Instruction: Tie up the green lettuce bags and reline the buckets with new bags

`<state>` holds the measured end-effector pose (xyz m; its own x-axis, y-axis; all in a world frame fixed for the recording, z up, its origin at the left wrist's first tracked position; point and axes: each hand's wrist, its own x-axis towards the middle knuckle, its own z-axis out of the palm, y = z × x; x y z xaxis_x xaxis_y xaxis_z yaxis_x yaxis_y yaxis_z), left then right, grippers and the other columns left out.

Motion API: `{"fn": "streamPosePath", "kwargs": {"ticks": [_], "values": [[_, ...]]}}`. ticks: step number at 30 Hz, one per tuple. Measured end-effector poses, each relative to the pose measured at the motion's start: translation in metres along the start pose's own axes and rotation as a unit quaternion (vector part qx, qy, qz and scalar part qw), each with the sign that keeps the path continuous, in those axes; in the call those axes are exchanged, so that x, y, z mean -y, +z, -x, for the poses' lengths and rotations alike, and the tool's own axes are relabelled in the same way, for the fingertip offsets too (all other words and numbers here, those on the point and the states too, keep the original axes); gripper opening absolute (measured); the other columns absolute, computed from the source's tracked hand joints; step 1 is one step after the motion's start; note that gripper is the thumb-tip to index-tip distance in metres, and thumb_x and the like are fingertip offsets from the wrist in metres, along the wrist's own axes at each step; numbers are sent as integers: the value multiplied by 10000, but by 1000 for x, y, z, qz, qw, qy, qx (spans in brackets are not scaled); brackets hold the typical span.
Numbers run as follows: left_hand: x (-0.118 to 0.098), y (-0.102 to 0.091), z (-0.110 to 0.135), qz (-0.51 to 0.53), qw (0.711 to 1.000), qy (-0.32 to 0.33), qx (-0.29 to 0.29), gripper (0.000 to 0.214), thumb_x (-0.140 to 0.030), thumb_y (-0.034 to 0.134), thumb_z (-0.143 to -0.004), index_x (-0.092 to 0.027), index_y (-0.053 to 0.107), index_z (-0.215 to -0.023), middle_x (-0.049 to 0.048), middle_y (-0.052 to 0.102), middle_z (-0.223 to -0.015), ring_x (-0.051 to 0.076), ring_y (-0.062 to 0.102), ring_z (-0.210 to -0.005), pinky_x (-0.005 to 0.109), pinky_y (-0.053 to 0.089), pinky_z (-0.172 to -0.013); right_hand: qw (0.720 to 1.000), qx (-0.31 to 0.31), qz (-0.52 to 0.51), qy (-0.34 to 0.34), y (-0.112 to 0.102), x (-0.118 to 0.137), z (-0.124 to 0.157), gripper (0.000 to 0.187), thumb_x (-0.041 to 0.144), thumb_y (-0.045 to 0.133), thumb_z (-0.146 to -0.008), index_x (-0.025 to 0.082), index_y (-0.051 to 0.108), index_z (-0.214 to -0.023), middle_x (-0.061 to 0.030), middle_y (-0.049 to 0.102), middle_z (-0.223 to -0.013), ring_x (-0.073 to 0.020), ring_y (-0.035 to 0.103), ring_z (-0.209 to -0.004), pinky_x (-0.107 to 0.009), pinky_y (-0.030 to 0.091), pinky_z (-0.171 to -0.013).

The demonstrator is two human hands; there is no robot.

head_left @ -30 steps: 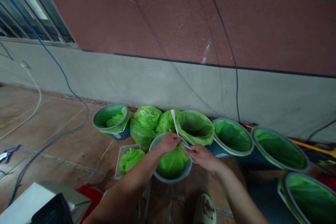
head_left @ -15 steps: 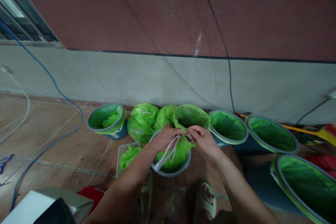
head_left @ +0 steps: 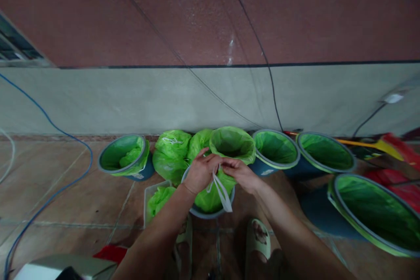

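A green trash bag [head_left: 208,199] sits inside a round bin [head_left: 206,216] in front of me. My left hand [head_left: 202,170] is closed on the gathered top of this bag, with its white drawstring [head_left: 223,192] hanging below in a loop. My right hand [head_left: 239,172] pinches the bag's top right beside it, and the two hands meet over the bin. Their fingertips are partly hidden. Just behind them stands a bin lined with a green bag [head_left: 231,140]. Two tied, full green bags [head_left: 171,151] rest against the wall to the left.
Green-lined bins stand at the left [head_left: 123,153] and right [head_left: 277,146], with a nearer one [head_left: 377,214] at right. A clear tub [head_left: 149,194] holds green plastic. A blue cable [head_left: 62,183] crosses the tiles. A yellow-handled tool [head_left: 367,143] lies by the wall.
My hands have come together at the bag's top. The white drawstring loop has swung from the left to the right, and the view has turned slightly.
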<state>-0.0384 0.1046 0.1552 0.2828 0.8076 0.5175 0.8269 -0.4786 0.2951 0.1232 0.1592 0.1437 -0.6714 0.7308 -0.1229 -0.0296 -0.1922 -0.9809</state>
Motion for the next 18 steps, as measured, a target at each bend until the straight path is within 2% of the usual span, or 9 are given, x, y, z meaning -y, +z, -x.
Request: {"fn": "streamPosePath", "kwargs": {"ticks": [4, 7, 10, 12, 14, 16, 18], "values": [[-1, 3, 2, 23, 999, -11, -30, 224, -142, 468, -910, -233, 666, -961, 13, 721, -901, 146, 660, -846, 412, 406, -1038, 999, -14, -1, 43, 0, 5, 2, 260, 353, 724, -656, 141, 699, -804, 21, 571, -655, -72, 385, -567, -232, 289, -551], [2, 2, 2, 39, 998, -27, -31, 190, -177, 496, -914, -222, 678, -944, 14, 727, -934, 146, 664, -890, 393, 402, -1036, 997, -43, 9, 62, -4, 3, -1, 308, 391, 755, -613, 137, 683, -772, 24, 551, -628, -73, 394, -556, -233, 285, -542], [5, -1, 1, 42, 998, -43, 22, 187, -233, 502, -929, -199, 686, -943, 25, 732, -955, 153, 666, -900, 381, 381, -1049, 995, -66, 65, 41, -12, -1, -4, 276, 395, 733, -644, 138, 658, -711, 25, 539, -594, -81, 411, -545, -240, 305, -551], [7, -3, 0, 28, 995, -67, 73, 219, -260, 487, -941, -196, 695, -952, 35, 737, -933, 167, 669, -877, 394, 371, -1049, 986, -82, 146, 5, -18, -1, -4, 212, 353, 688, -707, 142, 664, -712, 9, 567, -626, -98, 459, -572, -248, 336, -577], [9, -4, 1, 2, 987, -100, 124, 242, -274, 476, -941, -203, 707, -931, 41, 738, -886, 188, 670, -842, 429, 357, -1046, 957, -96, 272, -30, -22, 0, -2, 143, 285, 635, -769, 152, 685, -748, -21, 615, -725, -122, 526, -649, -257, 371, -630], [12, -4, 4, -22, 976, -142, 162, 235, -261, 492, -920, -210, 715, -868, 44, 732, -832, 209, 665, -815, 463, 351, -1029, 902, -114, 415, -40, -27, 2, 1, 120, 215, 594, -802, 164, 694, -761, -47, 638, -821, -142, 567, -722, -267, 386, -680], [17, -3, 8, -24, 966, -181, 181, 185, -224, 536, -869, -210, 717, -830, 48, 722, -809, 219, 655, -813, 444, 377, -980, 842, -137, 522, -14, -31, 2, 4, 131, 165, 570, -807, 166, 689, -753, -70, 644, -863, -160, 587, -758, -277, 390, -703]]}}
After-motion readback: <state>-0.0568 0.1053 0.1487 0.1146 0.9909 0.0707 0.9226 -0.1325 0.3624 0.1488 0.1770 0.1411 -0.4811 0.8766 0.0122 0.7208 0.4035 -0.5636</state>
